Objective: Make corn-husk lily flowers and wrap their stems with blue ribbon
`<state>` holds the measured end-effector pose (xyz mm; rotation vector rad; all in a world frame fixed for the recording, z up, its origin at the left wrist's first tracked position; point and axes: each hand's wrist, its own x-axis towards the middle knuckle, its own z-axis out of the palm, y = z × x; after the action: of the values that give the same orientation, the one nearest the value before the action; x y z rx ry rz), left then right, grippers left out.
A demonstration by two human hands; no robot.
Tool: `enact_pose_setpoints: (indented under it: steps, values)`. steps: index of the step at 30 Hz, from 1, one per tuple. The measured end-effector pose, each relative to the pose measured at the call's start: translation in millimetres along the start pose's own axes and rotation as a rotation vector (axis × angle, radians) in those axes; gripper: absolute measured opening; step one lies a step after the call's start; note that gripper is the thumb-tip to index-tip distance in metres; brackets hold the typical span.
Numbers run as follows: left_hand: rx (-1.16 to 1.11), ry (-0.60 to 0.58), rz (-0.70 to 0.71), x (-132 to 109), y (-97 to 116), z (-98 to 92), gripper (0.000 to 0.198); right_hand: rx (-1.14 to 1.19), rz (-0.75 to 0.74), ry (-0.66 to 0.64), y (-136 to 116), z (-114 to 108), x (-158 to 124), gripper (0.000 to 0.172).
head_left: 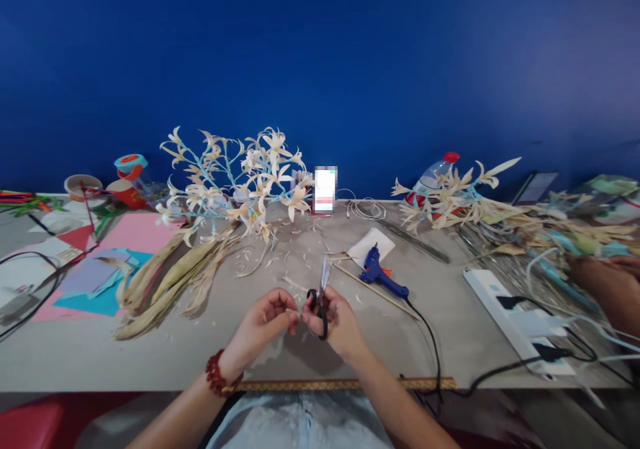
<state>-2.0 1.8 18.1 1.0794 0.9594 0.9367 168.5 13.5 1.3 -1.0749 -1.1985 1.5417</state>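
Scissors [325, 314] with dark handles are held in my right hand [336, 317], their blades pointing up and away from me. Just to the left, my left hand [274, 315] is closed in a pinch, its fingertips almost meeting those of my right hand. Anything between the left fingertips is too small to make out. Small pale scraps [280, 257] lie scattered on the table beyond both hands. Bundles of dried husk [193, 272] are to the left of my left hand. Past my right hand lies a blue glue gun [379, 272] by a white sheet [360, 247].
Pale husk flowers [275, 182] on blue stems stand at the back left, more flowers [445, 199] at the right. A phone [325, 190] stands against the wall. A power strip [515, 322] with cables lies right, near another person's hand [595, 279]. Coloured paper [90, 299] covers the left.
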Motion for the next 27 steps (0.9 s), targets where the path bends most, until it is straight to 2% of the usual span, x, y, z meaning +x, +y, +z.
enact_pose_setpoints:
  steps: [4,10,14,20,27]
  values:
    - [-0.128,0.068,0.043,-2,-13,9.8,0.016,0.071,-0.041,0.111,1,3,-4,0.029]
    - [-0.16,0.159,0.068,-1,-17,14.1,0.017,0.116,0.004,0.105,-1,7,-7,0.033]
    - [-0.152,0.156,0.062,-1,-9,11.4,0.017,0.089,0.084,0.012,2,-1,-11,0.038]
    - [-0.106,0.163,0.063,-3,-3,7.3,0.018,0.001,0.165,-0.232,11,-22,-22,0.048]
    - [-0.006,0.234,0.175,-2,1,11.6,0.016,-0.023,0.192,-0.33,14,-18,-36,0.057]
